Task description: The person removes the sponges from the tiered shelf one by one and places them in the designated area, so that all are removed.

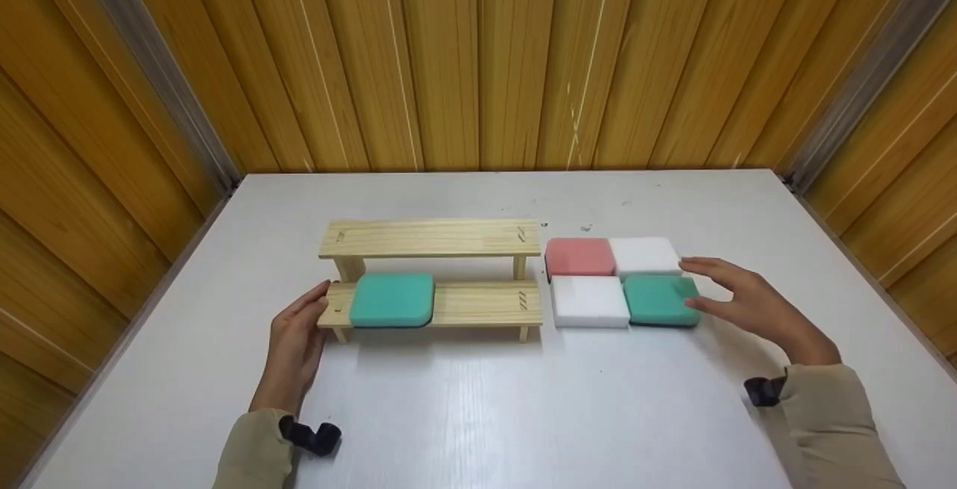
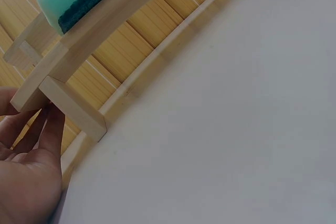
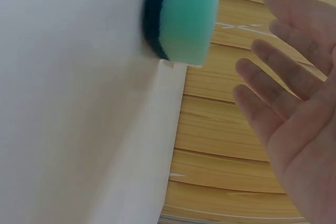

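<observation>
A two-tier wooden shelf (image 1: 478,305) stands on the table, with a green sponge (image 1: 392,299) lying toward the left of its lower tier. My left hand (image 1: 296,332) grips the left end of that lower tier; in the left wrist view its fingers (image 2: 51,132) reach under the board. On the right, my right hand (image 1: 748,302) hovers at another green sponge (image 1: 658,299), fingers spread and holding nothing. That sponge shows a dark scouring layer in the right wrist view. Beside it lie a white sponge (image 1: 591,300), a pink sponge (image 1: 580,257) and a second white sponge (image 1: 646,256).
The white table (image 1: 478,414) runs back to a wood-patterned panel wall (image 1: 478,63), with similar panels on both sides. The upper tier (image 1: 430,238) of the shelf sits behind and above the lower one. Small dark marks dot the tabletop behind the pink sponge.
</observation>
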Available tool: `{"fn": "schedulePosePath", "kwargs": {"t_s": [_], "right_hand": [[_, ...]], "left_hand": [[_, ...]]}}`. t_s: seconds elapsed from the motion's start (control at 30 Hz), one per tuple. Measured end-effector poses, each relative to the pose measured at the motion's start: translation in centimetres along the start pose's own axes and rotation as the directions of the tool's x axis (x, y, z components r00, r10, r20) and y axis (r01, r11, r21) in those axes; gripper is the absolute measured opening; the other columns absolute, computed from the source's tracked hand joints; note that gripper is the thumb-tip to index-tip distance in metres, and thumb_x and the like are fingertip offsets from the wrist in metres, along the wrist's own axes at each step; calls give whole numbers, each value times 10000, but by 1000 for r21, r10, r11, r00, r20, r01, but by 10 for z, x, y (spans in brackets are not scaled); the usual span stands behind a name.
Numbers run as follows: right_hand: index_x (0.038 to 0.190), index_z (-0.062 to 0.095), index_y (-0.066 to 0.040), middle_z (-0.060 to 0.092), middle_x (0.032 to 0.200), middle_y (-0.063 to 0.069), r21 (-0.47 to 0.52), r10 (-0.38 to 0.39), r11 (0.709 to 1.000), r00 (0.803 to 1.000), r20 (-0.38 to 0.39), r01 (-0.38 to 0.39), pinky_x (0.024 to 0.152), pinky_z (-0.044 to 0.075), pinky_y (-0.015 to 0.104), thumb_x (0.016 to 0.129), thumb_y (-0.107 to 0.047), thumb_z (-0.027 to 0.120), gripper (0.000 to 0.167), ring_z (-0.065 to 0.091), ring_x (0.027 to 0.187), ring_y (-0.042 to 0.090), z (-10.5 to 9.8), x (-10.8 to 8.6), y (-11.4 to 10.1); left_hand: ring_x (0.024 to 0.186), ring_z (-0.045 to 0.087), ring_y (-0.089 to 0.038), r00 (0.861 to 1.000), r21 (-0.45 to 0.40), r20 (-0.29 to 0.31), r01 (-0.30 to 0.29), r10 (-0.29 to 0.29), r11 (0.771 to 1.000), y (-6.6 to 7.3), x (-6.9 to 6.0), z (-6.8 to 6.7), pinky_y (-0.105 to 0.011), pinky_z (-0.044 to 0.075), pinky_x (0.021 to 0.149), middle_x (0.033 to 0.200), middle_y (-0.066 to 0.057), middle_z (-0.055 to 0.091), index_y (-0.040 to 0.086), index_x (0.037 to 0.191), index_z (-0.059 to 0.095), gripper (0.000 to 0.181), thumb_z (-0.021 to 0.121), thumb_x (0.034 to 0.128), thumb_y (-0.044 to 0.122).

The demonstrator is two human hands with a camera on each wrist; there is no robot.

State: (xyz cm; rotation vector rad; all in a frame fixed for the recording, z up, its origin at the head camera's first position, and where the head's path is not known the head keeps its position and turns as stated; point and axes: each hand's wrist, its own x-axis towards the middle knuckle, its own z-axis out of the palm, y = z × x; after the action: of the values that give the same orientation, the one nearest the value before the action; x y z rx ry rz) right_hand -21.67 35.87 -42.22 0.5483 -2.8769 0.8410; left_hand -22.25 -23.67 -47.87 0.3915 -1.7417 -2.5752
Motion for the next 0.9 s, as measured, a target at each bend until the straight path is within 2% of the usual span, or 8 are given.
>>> {"fn": "schedulePosePath", "kwargs": {"t_s": [0.1,0.17,0.27,0.4,0.5,0.57,0.73,0.9], "right_hand": [[1353,532,-43,527,1373,202,2,-17,1000,1000,-14,17,1042,480,429,857,-235,724,566,472,1258,397,0,2,-5],[1352,531,-38,534,1361,200,0,-29,1000,999,-24,29,1035,489,397,860,-231,722,562,478,1238,409,0,4,-9],[1340,545,-44,557,1340,175,-5,-50,999,997,-56,50,1001,429,89,850,-217,733,553,508,1213,351,2,7,-13],[1318,567,-53,580,1312,153,10,-88,996,991,-98,90,930,278,-77,823,-142,754,536,509,1210,76,4,12,-20],[1309,573,-52,585,1301,153,26,-125,991,984,-123,129,932,295,-75,810,-91,757,533,414,1178,-157,5,16,-27],[1303,576,-44,590,1296,153,35,-155,986,978,-142,161,944,315,-63,803,-76,760,534,367,1164,-217,6,19,-32],[1304,575,-50,596,1294,127,53,-201,976,966,-165,212,960,358,-31,808,-81,759,531,509,1199,-21,6,25,-46],[1296,580,-44,604,1283,115,80,-261,957,948,-181,278,987,405,26,792,-50,766,538,534,1189,35,8,32,-58]], "left_hand": [[1409,372,-185,1000,0,-5,0,0,1000,0,0,0,-183,457,1046,1550,-88,340,36,1445,407,458,467,992,71],[1410,371,-184,1000,4,-1,-1,1,1000,0,0,0,-182,457,1045,1553,-87,336,37,1448,402,461,467,993,75],[1410,370,-185,1000,4,0,-1,1,1000,-1,0,0,-185,457,1046,1552,-87,337,32,1449,396,464,469,993,72],[1415,360,-187,1000,1,7,1,-1,1000,-1,-1,0,-187,451,1052,1555,-87,330,29,1452,389,468,473,993,65],[1416,360,-183,1000,5,9,4,-4,1000,-1,-1,0,-183,454,1049,1556,-81,331,36,1450,396,466,475,992,68],[1415,361,-182,1000,7,12,4,-4,1000,0,-2,0,-182,455,1047,1557,-79,330,39,1450,398,464,474,993,70],[1414,363,-183,1000,-8,19,4,-4,1000,0,-2,0,-189,457,1049,1557,-84,327,35,1450,396,461,469,995,65],[1415,359,-178,1000,-18,15,8,-8,1000,-1,-2,0,-187,458,1048,1558,-81,326,36,1446,402,461,477,992,62]]}}
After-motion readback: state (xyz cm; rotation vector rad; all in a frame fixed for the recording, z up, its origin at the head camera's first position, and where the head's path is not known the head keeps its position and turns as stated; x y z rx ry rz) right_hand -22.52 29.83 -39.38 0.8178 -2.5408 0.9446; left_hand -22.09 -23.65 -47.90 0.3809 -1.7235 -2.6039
